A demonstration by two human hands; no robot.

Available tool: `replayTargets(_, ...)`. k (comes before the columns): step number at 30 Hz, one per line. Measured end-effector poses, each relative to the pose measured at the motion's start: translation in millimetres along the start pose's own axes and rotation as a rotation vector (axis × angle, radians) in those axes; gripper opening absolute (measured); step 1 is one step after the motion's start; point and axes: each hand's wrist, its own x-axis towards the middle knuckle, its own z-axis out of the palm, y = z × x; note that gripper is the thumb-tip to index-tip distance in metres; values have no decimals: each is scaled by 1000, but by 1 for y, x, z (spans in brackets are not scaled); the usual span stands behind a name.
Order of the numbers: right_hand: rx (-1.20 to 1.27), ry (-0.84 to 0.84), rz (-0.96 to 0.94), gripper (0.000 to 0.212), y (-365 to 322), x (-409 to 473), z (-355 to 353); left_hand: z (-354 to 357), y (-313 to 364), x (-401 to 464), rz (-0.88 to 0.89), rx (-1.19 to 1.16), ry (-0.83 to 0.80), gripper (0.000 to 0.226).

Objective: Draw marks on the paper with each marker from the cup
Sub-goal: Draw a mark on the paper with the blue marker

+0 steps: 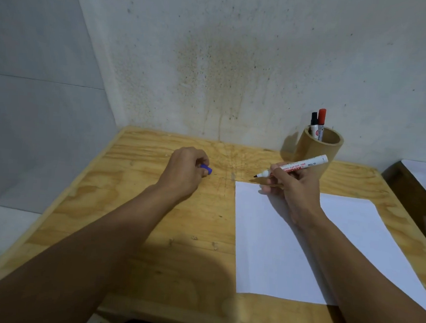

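Observation:
A blank white paper [277, 241] lies on the right half of the plywood table [151, 232]. My right hand [293, 189] hovers over the paper's far left corner, gripping an uncapped white marker [305, 165] whose dark tip points left, just beyond the paper's edge. My left hand [184, 170] rests to the left on the bare wood, fingers closed around the marker's blue cap [206, 169]. A brown cardboard cup [319, 146] stands behind my right hand near the wall, holding a black-capped marker [314, 123] and a red-capped marker [321, 121].
The table sits in a corner: a stained wall directly behind it, another wall to the left. A dark piece of furniture with a white top [422, 183] stands past the table's right edge. The left half of the tabletop is bare wood.

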Motion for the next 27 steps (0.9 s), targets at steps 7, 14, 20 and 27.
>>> replayTargets(7,-25,-7,-17,10,3,2,-1,11,-2,2,77,29,-16,16)
replayTargets(14,-43,-4,3,10,1,1,-1,18,5,2,180,80,-68,25)
replayTargets(20,-27,39,-11,18,-4,-4,4,27,7,-19,328,177,98,34)
replayTargets(27,-132,154,-63,18,-1,-9,7,37,17,-37,379,9,-67,36)
